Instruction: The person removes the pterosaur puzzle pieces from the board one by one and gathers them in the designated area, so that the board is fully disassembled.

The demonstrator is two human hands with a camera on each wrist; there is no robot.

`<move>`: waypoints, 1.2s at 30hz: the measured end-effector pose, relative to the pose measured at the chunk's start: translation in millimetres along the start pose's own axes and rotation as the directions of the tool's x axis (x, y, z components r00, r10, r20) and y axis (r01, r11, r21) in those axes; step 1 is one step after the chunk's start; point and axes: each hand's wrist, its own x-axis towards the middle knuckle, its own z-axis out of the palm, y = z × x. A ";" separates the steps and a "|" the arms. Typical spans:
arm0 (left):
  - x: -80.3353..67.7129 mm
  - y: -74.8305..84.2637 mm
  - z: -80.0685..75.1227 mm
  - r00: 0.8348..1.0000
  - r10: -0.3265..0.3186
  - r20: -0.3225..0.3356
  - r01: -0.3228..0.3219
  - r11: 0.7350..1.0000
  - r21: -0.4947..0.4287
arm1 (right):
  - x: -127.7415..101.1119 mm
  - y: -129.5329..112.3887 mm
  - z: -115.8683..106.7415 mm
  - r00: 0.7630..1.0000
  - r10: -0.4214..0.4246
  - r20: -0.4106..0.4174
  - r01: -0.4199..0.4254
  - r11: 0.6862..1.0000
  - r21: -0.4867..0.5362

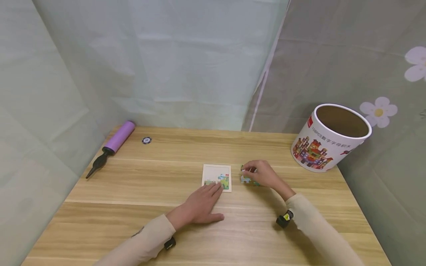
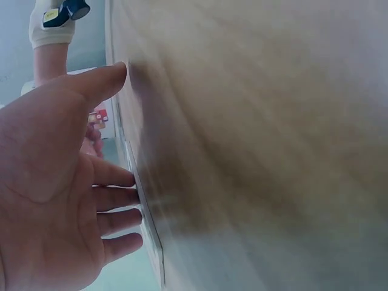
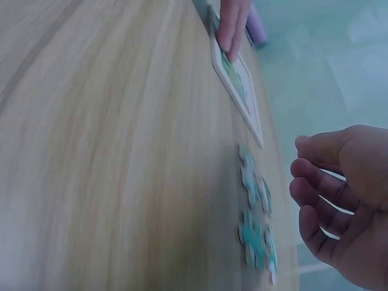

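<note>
Puzzle board [image 1: 216, 176] lies under the left hand's [image 1: 199, 207] flat fingers; right hand [image 1: 263, 173] pinches a puzzle piece [image 1: 247, 169].

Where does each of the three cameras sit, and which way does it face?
Head: above, looking down the light wooden table; both hands and sleeves show.
Left wrist: beside the left hand, facing its straight fingers at the square white puzzle board.
Right wrist: beside the right hand, facing loose blue-green puzzle pieces.
All three show the board.
</note>
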 end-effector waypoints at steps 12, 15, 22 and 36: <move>-4.4 3.3 -0.9 1.000 -0.014 0.009 0.014 1.000 0.016 | 28.7 -19.8 24.1 0.994 -0.056 0.089 0.054 0.998 0.018; -4.7 3.1 -1.1 1.000 -0.018 0.015 0.018 1.000 0.019 | 35.2 -21.5 29.9 0.994 -0.045 0.102 0.043 0.999 0.024; -5.1 2.5 -0.8 1.000 -0.008 0.011 0.008 1.000 0.025 | 43.8 -23.1 39.4 0.994 -0.052 0.101 0.050 0.998 0.024; -5.2 0.7 2.9 1.000 -0.007 0.000 0.007 1.000 -0.001 | 48.6 -23.2 49.3 0.988 -0.057 0.144 0.065 0.996 -0.055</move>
